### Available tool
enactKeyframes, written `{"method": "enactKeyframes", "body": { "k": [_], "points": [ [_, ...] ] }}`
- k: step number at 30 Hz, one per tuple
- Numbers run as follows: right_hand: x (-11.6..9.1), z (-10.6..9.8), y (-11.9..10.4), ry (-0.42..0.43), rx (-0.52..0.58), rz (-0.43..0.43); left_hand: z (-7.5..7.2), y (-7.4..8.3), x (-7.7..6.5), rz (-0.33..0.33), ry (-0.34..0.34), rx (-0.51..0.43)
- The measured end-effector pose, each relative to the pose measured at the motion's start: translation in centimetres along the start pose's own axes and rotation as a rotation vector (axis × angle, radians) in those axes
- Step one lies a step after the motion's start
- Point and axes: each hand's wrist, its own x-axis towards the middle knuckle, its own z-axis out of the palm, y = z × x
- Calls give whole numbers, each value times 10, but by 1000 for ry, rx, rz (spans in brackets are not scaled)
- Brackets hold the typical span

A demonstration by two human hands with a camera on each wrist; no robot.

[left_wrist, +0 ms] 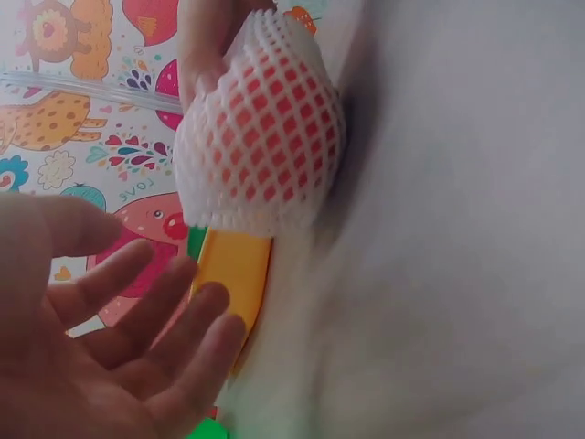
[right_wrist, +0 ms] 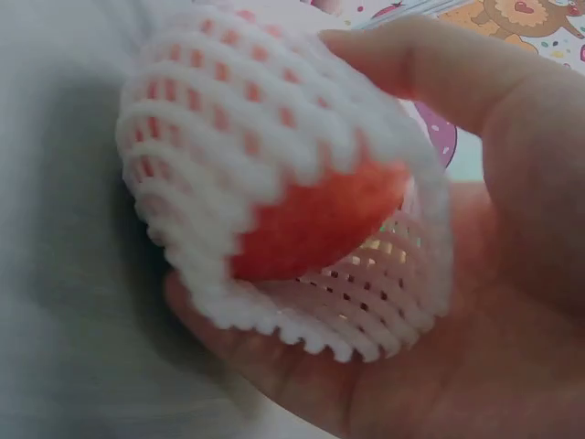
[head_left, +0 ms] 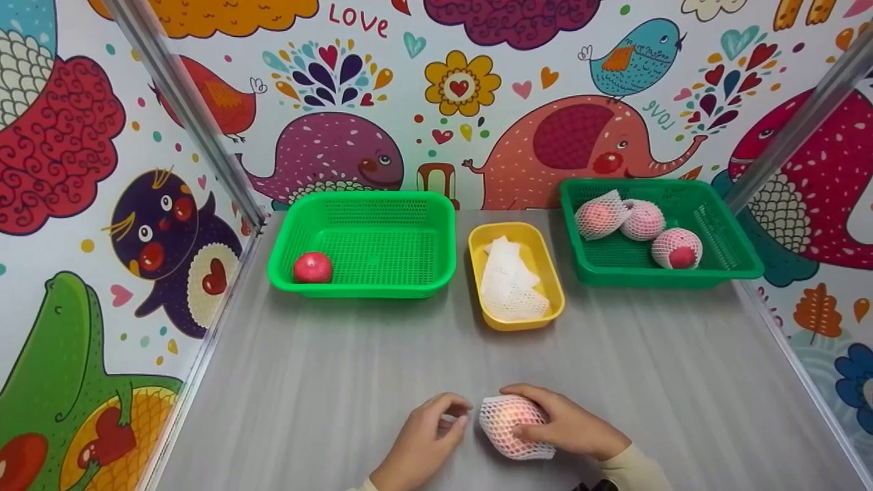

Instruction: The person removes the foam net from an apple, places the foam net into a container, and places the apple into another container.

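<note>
metal-framed cartoon walls (head_left: 409, 75) around a table (head_left: 327, 368) suggest a booth.

White foam net (right_wrist: 201, 169), red fruit (right_wrist: 320, 224) inside, fingers (right_wrist: 270, 368) curled round.

Head camera faces forward and down from well above the netted fruit (head_left: 508, 414). Wrist cameras face it closely, left from its left, right from its right; all views share it.

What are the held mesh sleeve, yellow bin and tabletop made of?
Mesh sleeve: probably polymer foam, matte white; thick, soft-looking strands.
Yellow bin: likely moulded plastic, smooth; uniform colour, rounded rim.
Tabletop: unclear, maybe laminate, satin grey; faint wood-like streaks.
</note>
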Motion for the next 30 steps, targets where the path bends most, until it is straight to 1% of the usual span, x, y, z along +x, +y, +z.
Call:
{"method": "enactKeyframes", "body": {
  "k": [3,6,10,14,18,20,22,25,27,30],
  "points": [
    [1,2,1,39,-2,17,5,-1,1,27,-26,-34],
    [-1,4,1,94,-21,-5,9,-2,0,41,-57,-65],
    [-5,6,1,181,-6,-36,13,-4,1,23,-72,-86],
    [-11,11,1,245,13,-42,15,-6,2,11,-60,-65],
    [-17,19,4,276,5,-36,17,-9,4,-3,-43,-22],
    [-19,23,5,285,-18,-43,18,-11,5,-13,-38,-17],
    [-20,26,6,293,-53,-55,20,-12,6,-34,-42,-28],
    [-20,30,7,304,-94,-66,23,-12,7,-47,-58,-56],
    [-20,30,8,313,-97,-61,24,-11,8,-38,-58,-75],
    [-21,30,9,322,-79,-53,25,-9,9,-11,-19,-100]
  ]
}}
